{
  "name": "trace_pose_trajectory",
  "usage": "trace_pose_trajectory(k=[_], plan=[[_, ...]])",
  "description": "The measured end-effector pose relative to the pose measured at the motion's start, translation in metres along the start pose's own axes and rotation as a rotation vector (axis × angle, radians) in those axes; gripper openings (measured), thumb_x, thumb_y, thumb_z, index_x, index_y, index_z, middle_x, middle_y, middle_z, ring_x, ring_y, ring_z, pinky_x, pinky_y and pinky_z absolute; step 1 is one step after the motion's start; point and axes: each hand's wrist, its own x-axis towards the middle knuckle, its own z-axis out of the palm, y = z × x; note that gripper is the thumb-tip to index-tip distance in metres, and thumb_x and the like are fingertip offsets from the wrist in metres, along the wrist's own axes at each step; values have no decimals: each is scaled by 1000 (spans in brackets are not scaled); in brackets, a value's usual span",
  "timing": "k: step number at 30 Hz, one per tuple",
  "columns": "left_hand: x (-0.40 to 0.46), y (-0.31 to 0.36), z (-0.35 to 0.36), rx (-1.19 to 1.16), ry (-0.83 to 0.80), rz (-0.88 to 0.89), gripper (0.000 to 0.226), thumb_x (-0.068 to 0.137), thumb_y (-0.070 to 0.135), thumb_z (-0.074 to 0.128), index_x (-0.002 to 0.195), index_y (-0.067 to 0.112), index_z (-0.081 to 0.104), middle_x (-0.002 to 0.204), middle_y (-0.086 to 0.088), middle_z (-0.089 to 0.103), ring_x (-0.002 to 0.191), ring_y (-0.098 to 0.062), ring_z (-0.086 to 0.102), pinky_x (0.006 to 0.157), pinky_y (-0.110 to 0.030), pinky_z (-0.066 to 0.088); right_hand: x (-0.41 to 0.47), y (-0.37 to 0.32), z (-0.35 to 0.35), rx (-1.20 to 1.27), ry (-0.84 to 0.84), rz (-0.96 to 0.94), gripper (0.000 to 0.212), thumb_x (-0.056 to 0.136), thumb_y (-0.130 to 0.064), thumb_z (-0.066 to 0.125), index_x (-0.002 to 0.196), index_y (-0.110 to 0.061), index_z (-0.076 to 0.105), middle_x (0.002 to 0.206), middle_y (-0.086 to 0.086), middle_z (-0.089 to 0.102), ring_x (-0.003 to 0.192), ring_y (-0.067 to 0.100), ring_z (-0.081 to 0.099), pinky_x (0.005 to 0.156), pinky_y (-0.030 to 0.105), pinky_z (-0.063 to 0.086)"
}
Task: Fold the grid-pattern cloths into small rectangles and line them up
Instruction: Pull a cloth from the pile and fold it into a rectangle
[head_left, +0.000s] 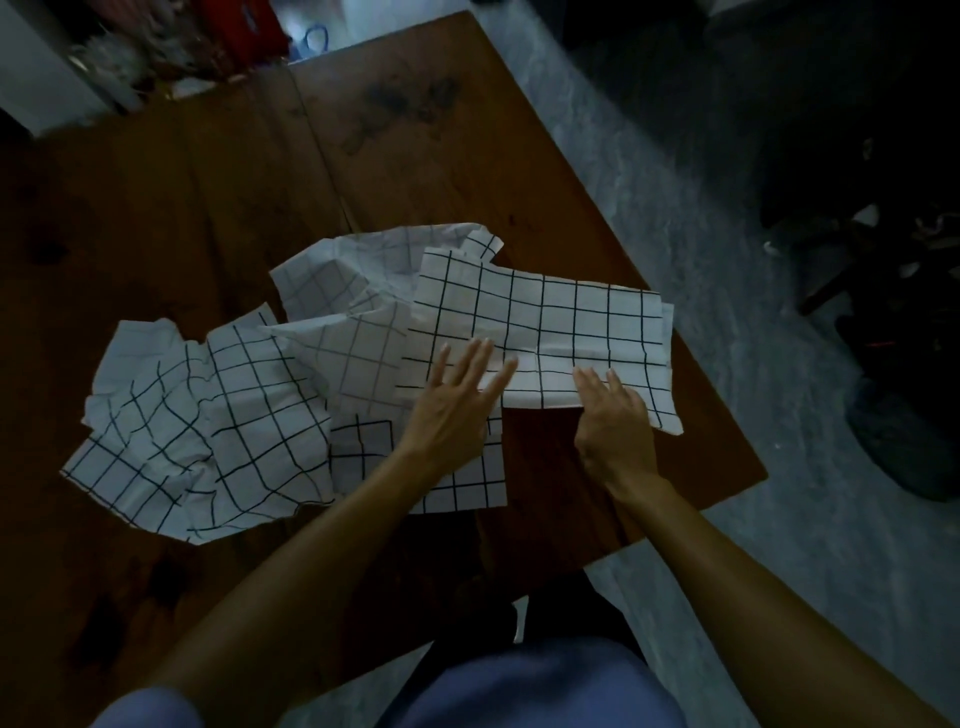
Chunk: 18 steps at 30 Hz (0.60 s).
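Both hands flat, fingers spread: left hand and right hand press the folded cloth near the desk edge at 3 o'clock. Crumpled cloths at 9, probably two; bare desk at 12.

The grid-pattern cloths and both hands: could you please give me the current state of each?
Cloth under the hands: spread flat, partly folded.
Crumpled cloth on the left: unfolded, wrinkled.
Rear cloth: rumpled, unfolded.
Near cloth: flat, partly covered.
Left hand: fingers straight, pressing the cloth.
Right hand: flat on the cloth's near edge.
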Motion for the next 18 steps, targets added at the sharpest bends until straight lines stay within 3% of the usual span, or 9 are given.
trace_pose_trajectory(k=[3, 6, 9, 12, 15, 18], plan=[[13, 18, 11, 18, -13, 25, 76, 95, 18, 44, 148, 20, -11, 158, -17, -4, 146, -30, -6, 115, -46, -11, -4, 8, -1, 12, 0, 10, 54, 94, -3, 34, 147, -12, 30, 151, 10, 36, 144, 29, 23, 116, 45, 18], [20, 19, 17, -10, -44, 55, 72, 94, 8, 44, 151, 15, 0, 158, -17, 2, 146, -31, -1, 114, -42, -12, -10, 16, -2, 10, -20, 16, 56, 93, -1, 34, 147, -12, 30, 151, 9, 37, 143, 29, 24, 116, 43, 17], [22, 16, 17, -26, -92, 102, 71, 94, 8, 41, 151, 15, -1, 158, -16, 1, 146, -31, -3, 116, -42, -11, -16, 24, 0, 3, -18, 13, 58, 87, 8, 41, 142, -9, 40, 143, 13, 47, 137, 32, 37, 112, 43, 27], [24, 14, 17, -25, -141, 145, 72, 95, 6, 39, 151, 19, -3, 158, -15, -4, 145, -31, -8, 119, -44, -8, -22, 27, 5, -18, 82, -5, 48, 78, 13, 56, 123, -4, 60, 109, 17, 69, 98, 33, 66, 86, 41, 52], [26, 14, 17, 8, -187, 158, 74, 95, 6, 40, 151, 21, -6, 158, -15, -7, 145, -31, -11, 118, -47, -7, -25, 26, 5, -33, 112, 3, 38, 78, 10, 61, 112, -6, 67, 83, 13, 71, 71, 26, 65, 68, 35, 54], [25, 15, 20, 21, -230, 153, 76, 95, 7, 42, 151, 22, -8, 158, -16, -9, 145, -31, -13, 119, -48, -4, -26, 27, 4, 0, 75, 17, 29, 77, 4, 60, 101, -8, 71, 71, 9, 67, 62, 23, 61, 66, 37, 57]])
